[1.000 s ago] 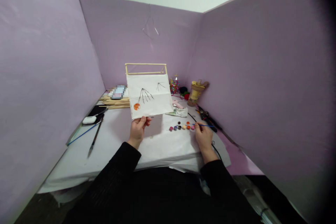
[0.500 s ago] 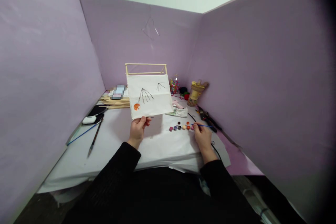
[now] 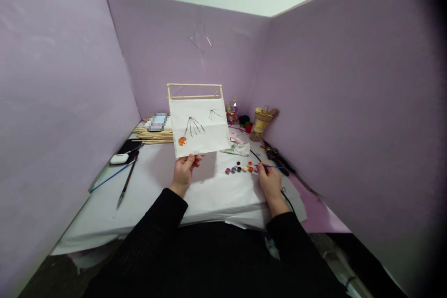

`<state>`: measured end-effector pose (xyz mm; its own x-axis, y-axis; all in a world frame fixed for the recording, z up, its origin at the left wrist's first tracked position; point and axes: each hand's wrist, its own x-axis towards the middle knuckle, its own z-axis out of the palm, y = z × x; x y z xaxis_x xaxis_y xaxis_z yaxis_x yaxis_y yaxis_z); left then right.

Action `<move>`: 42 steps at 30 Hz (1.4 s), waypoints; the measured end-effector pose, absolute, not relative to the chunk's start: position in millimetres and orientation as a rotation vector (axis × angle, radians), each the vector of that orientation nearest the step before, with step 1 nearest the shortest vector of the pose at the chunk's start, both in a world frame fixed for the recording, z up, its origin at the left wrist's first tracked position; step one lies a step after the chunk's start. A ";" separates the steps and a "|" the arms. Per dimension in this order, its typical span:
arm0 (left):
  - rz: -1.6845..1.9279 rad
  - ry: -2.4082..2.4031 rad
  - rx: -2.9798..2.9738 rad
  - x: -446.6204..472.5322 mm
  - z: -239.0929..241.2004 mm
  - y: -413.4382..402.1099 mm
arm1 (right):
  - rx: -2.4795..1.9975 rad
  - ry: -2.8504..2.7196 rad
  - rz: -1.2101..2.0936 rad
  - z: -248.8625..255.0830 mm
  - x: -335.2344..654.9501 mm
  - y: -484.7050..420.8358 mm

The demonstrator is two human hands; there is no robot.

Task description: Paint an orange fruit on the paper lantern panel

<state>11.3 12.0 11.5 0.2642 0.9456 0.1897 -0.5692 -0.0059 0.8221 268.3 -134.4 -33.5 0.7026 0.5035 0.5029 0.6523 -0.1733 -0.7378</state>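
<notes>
My left hand is closed on the lower edge of a white painted panel, which it holds up, tilted, above the table. The panel bears black branching strokes and an orange disc near its lower left corner. A frame of thin wooden sticks rises from its top. Between the fingertips of my right hand is a thin blue paintbrush, held nearly level. Close to its tip are several small pots of paint in pink, blue, black, cream and orange.
A bundle of wooden sticks lies back left. A white case, a blue brush and a large dark-handled brush lie left. At right are a brown holder and pliers. Purple walls enclose three sides.
Almost nothing differs. The view has shifted very slightly; both hands keep their holds on the panel and the brush.
</notes>
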 end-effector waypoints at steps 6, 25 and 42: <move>1.275 0.503 0.969 10.8 12.8 10.8 | -1.823 -0.919 -0.182 -31.8 268.6 -134.6; 1.270 0.525 0.973 11.0 13.2 10.7 | -1.814 -0.902 -0.156 -37.4 273.5 -133.8; 1.266 0.510 0.981 10.5 12.5 10.5 | -1.833 -0.863 -0.185 -38.1 273.8 -134.3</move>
